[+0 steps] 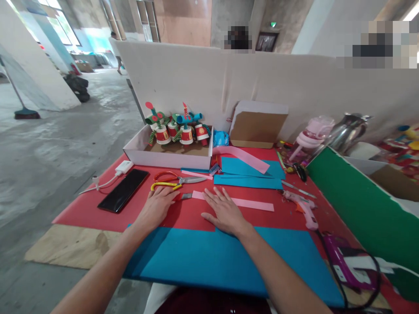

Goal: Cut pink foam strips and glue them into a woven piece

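Note:
My right hand lies flat, fingers spread, on a pink paper strip on the red table surface. To its left, my left hand is closed around what looks like a red-handled utility knife. The knife's grey end points at the strip's left end, and most of its handle is hidden under my fingers. Just beyond that hand lie scissors with red and yellow handles. Blue sheets cover the near edge below both hands. Beyond the right hand are cut blue pieces and a curved pink strip.
A phone and white charger lie left. A white box holds several paper-cup figures. On the right are a pink glue gun, a purple device with cables, a pink bottle and a green panel.

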Action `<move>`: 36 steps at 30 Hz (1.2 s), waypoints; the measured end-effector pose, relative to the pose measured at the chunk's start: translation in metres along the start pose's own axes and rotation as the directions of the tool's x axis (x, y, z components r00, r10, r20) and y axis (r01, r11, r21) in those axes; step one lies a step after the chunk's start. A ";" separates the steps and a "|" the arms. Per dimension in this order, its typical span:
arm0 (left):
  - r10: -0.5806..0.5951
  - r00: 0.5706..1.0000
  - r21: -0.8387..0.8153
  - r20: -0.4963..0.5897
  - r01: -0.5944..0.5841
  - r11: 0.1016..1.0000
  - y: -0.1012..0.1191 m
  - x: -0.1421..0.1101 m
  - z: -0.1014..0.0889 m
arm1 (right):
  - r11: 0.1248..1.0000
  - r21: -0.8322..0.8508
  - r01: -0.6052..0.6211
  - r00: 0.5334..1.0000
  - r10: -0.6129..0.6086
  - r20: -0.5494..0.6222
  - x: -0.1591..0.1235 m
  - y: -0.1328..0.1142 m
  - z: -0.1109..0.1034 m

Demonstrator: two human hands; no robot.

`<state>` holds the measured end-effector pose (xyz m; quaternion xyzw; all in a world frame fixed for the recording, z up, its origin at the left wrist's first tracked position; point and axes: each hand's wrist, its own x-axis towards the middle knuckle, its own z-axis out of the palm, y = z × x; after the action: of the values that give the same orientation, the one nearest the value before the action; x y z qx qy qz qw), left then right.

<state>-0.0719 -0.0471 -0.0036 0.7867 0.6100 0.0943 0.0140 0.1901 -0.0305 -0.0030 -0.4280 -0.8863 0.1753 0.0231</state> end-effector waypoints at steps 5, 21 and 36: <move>0.014 1.000 -0.017 -0.011 -0.014 1.000 -0.003 -0.001 0.004 | 1.000 0.000 -0.013 1.000 0.013 0.015 0.000 -0.001 -0.001; 0.024 1.000 -0.006 -0.017 -0.024 1.000 0.005 -0.007 0.004 | 1.000 -0.014 0.001 1.000 -0.001 -0.005 0.001 -0.001 0.000; 0.034 0.999 0.013 -0.016 -0.034 0.999 0.012 -0.009 0.006 | 1.000 0.004 -0.006 1.000 0.006 0.005 0.001 -0.002 -0.001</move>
<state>-0.0619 -0.0587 -0.0090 0.7961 0.5974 0.0969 0.0024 0.1882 -0.0307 -0.0014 -0.4302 -0.8848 0.1780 0.0212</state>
